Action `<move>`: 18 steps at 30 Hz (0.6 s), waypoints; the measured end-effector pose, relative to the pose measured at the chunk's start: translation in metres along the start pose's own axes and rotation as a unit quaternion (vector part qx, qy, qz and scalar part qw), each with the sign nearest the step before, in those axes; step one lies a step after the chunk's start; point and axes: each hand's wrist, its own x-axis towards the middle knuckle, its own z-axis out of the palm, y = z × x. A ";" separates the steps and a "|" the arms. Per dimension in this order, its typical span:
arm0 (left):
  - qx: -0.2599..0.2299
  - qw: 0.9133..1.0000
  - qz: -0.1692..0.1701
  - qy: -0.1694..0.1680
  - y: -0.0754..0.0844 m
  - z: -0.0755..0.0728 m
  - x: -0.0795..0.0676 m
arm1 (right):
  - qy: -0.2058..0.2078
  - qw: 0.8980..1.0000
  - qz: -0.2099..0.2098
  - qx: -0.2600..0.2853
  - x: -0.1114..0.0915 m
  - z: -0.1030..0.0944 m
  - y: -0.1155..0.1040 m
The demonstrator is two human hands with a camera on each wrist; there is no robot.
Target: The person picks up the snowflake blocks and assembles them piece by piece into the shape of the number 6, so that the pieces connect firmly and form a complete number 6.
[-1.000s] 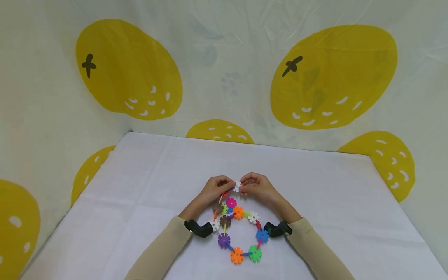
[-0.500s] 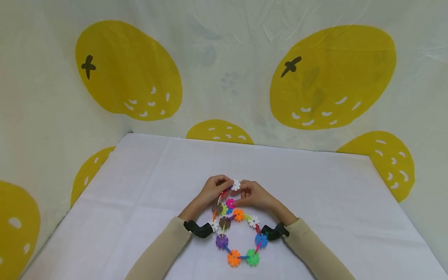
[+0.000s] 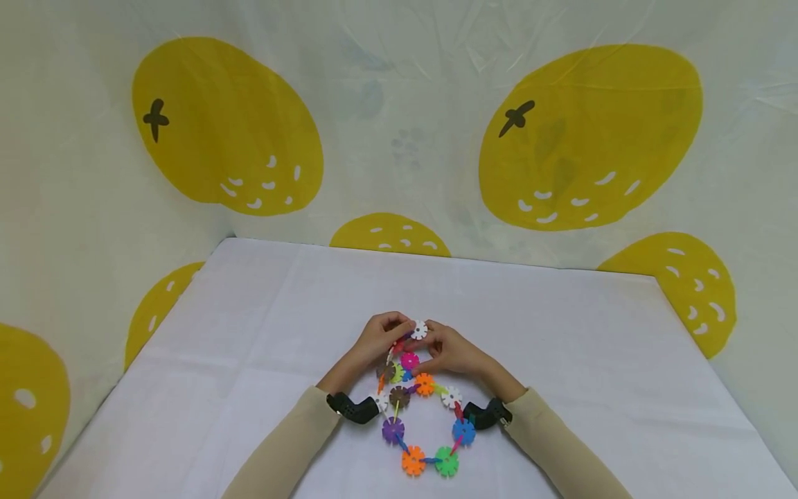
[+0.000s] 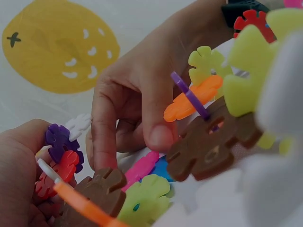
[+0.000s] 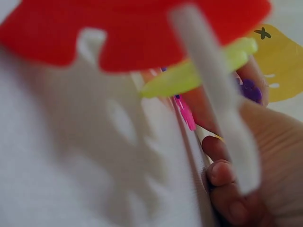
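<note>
My left hand [image 3: 382,338] pinches the upper end of a chain of notched plastic snowflake discs. Just past its fingertips is a white disc [image 3: 420,330], with purple [image 4: 59,142] and red discs [image 4: 59,172] close to the fingers in the left wrist view. My right hand [image 3: 454,350] has thumb and index finger spread around a pink disc [image 3: 409,360] lying by yellow-green [image 3: 396,373] and blue discs [image 3: 407,376]. No grip on the pink disc shows. Below, the chain curves into a ring with purple [image 3: 393,430], orange [image 3: 413,460], green [image 3: 447,461] and blue links.
A white cloth covers the table [image 3: 299,305]. Behind it hangs a pale curtain [image 3: 399,104] printed with yellow fruit. Both wrists wear black camera mounts [image 3: 354,409], which sit right beside the ring of discs.
My right hand has let go of the white disc and moved down toward the pink one. My left hand keeps its hold; the ring has slid slightly toward the lower left.
</note>
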 end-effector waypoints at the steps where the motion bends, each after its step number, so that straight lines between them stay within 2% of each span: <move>1: 0.000 1.000 -0.002 0.000 -0.005 0.000 0.003 | 0.000 1.000 -0.002 -0.001 0.000 0.000 0.000; 3: -0.002 1.000 -0.002 0.003 -0.016 0.001 0.008 | -0.002 1.000 -0.005 0.000 0.000 -0.001 -0.001; 10: -0.006 1.000 0.008 0.016 -0.015 0.003 0.007 | 0.006 1.000 -0.014 0.024 -0.002 -0.001 -0.001; 14: 0.001 1.000 0.010 0.019 -0.014 0.003 0.006 | 0.027 0.999 -0.001 0.035 -0.002 0.000 -0.002; 18: 0.007 1.000 0.012 0.018 -0.014 0.002 0.005 | 0.061 0.998 0.016 0.022 0.002 0.003 -0.003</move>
